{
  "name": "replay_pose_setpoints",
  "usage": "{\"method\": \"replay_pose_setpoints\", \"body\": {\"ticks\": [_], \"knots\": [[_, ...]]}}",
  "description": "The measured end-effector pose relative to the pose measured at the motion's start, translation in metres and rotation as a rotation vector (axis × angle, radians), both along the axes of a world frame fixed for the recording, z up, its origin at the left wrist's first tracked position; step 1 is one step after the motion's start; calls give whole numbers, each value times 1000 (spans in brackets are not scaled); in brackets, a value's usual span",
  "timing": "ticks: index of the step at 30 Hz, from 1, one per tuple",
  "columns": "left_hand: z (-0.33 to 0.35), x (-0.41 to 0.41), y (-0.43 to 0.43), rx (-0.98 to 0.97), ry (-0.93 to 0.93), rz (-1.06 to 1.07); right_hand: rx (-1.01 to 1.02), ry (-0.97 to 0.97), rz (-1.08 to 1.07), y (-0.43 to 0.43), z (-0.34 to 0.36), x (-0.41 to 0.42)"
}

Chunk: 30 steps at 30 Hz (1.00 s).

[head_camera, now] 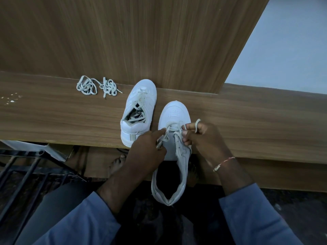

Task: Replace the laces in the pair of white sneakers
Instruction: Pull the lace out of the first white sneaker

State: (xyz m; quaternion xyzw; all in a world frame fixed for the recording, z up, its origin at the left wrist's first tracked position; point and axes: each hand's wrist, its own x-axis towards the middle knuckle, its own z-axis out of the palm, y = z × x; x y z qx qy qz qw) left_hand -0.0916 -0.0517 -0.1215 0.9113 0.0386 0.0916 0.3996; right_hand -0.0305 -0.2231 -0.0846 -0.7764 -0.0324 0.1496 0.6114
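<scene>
View from above of a person's two hands lacing a white sneaker on a wooden ledge. The near sneaker lies with its toe pointing away from the person and its heel hanging off the ledge's edge toward their lap, likely so the eyelets are within easy reach. The lace crosses only the eyelets closest to the toe, so threading looks to be at an early stage. The left hand pinches one lace end between thumb and forefinger. The right hand is curled on the other end, with a loop wrapped over one finger, probably to keep it taut. The far sneaker stands just to the left, laces tucked loosely inside. Two bundles of loose laces lie further left on the ledge, apart from both sneakers.
</scene>
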Motion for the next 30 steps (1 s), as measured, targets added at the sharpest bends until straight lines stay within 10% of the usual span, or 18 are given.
{"method": "replay_pose_setpoints", "body": {"ticks": [8, 20, 26, 30], "knots": [[-2, 0, 0, -21, 5, -10, 516, 147, -482, -27, 17, 26], [0, -1, 0, -12, 10, 6, 23, 0, 30, 7, 3, -2], [4, -3, -2, -17, 22, -1, 537, -33, -503, -22, 20, 29], [4, -2, -1, -9, 17, -7, 126, 82, -93, -13, 8, 6]]}}
